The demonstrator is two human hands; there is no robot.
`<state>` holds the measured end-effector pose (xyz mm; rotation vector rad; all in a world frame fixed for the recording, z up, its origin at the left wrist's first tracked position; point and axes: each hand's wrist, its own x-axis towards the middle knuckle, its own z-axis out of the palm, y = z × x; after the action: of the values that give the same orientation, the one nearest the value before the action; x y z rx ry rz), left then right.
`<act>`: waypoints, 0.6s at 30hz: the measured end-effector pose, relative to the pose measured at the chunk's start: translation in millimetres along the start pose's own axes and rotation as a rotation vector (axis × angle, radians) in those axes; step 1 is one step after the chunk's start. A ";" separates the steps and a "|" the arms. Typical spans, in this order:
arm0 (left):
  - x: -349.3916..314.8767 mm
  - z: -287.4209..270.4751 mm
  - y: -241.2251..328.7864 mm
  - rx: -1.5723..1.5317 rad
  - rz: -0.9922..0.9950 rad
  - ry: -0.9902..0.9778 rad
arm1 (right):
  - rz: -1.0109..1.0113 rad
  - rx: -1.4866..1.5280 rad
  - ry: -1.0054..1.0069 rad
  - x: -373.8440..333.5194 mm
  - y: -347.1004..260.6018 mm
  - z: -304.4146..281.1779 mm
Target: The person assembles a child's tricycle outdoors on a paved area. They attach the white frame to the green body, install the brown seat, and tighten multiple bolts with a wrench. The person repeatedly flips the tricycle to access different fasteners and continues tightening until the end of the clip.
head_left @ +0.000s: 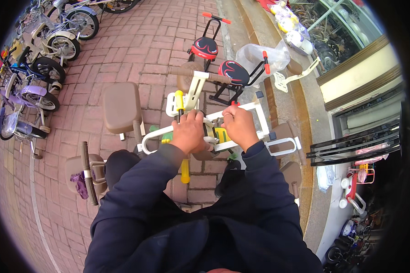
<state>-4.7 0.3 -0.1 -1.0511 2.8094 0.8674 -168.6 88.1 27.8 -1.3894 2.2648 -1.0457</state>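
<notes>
Over the brick pavement (pixel 123 59), toward its edge at the stone step (pixel 322 136), a white frame (pixel 223 146) lies under both hands, long axis left to right: left hand (pixel 190 132) laid across it, fingers slightly bent; right hand (pixel 239 126), equally near, curled closed. What either grips cannot be told.

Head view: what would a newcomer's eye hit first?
Probably the person's bare left hand and right hand, mid-picture at a white tubular metal frame. Next, two black-and-red padded seats just beyond them, upper centre. Then the small parked bicycles along the left edge.
</notes>
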 end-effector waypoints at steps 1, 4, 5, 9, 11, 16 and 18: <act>0.9 -0.6 -0.6 -0.002 0.002 0.002 | -0.012 0.036 0.004 -2.2 2.2 2.6; 0.3 0.4 -0.3 0.004 0.006 0.034 | -0.119 -0.109 -0.040 -11.5 11.8 10.7; -0.1 0.6 -0.4 0.007 0.000 0.034 | -0.188 -0.121 -0.020 -15.3 15.2 14.0; 1.3 0.6 -0.6 0.008 -0.015 0.010 | -0.295 -0.145 -0.005 -30.1 23.6 27.2; 1.6 3.2 -1.0 0.010 -0.012 0.023 | -0.372 -0.161 0.004 -36.3 25.0 31.3; 1.9 17.4 -3.4 0.014 0.017 0.157 | -0.378 -0.154 0.038 -43.8 24.0 34.7; 3.7 20.4 -5.3 0.023 0.012 0.188 | -0.373 -0.169 0.047 -39.7 21.7 35.5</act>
<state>-7.8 5.1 -20.7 -1.1725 2.9722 0.7737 -142.7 112.8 -17.3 -1.9317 2.2214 -1.0168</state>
